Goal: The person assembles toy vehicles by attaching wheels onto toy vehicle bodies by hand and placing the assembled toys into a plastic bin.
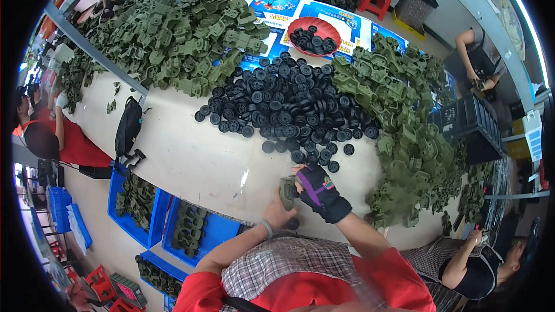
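Near the front edge of the table, my left hand (pixel 278 214) is closed around a green plastic toy vehicle body (pixel 287 195), held up off the tabletop. My right hand (pixel 318 190), in a black and purple fingerless glove, has its fingers curled in against the right side of that body. A small dark part shows between them, too hidden to name. Just below my left hand is a single black toy wheel (pixel 293 223). Ahead of both hands lies a large heap of black toy wheels (pixel 283 101), with a few loose ones at its near side.
Piles of green vehicle bodies lie at the left (pixel 173 40) and right (pixel 413 133). A red bowl (pixel 332 25) with more wheels stands behind the heap. Blue trays (pixel 214 232) sit below the table's left front. A black bag (pixel 128 127) and a metal post (pixel 104 50) are at left. Other people work around.
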{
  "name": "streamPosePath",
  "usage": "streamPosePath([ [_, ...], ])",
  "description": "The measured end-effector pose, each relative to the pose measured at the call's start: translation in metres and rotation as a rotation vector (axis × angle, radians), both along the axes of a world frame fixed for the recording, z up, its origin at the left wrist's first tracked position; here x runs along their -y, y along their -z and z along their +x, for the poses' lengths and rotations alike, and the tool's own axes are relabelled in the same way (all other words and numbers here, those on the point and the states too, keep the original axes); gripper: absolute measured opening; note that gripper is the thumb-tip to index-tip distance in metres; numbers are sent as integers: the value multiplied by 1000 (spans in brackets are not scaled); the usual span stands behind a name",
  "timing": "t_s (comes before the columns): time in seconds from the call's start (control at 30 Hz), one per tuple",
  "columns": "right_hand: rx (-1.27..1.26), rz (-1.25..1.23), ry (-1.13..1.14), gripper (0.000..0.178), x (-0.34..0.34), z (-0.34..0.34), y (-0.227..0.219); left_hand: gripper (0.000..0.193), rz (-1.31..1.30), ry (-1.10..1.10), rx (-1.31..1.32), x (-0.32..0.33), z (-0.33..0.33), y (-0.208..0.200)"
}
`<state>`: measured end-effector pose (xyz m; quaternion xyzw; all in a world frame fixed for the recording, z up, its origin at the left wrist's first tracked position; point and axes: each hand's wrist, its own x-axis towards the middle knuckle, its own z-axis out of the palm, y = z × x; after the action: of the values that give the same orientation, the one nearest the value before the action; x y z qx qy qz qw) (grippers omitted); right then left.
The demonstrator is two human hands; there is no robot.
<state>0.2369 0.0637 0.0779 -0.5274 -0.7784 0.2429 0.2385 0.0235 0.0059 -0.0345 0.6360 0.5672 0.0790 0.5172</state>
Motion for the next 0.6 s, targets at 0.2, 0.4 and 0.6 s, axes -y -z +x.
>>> streamPosePath([
  [0.2,233,170,-262,32,-36,-53,20,118,0,21,-62,-7,1,7],
  [0.4,130,-120,170,29,-40,-57,38,113,-25,-18,-45,-16,10,-13],
  [0.6,170,88,-299,25,-46,-49,22,97,6,40,-15,1,4,8],
])
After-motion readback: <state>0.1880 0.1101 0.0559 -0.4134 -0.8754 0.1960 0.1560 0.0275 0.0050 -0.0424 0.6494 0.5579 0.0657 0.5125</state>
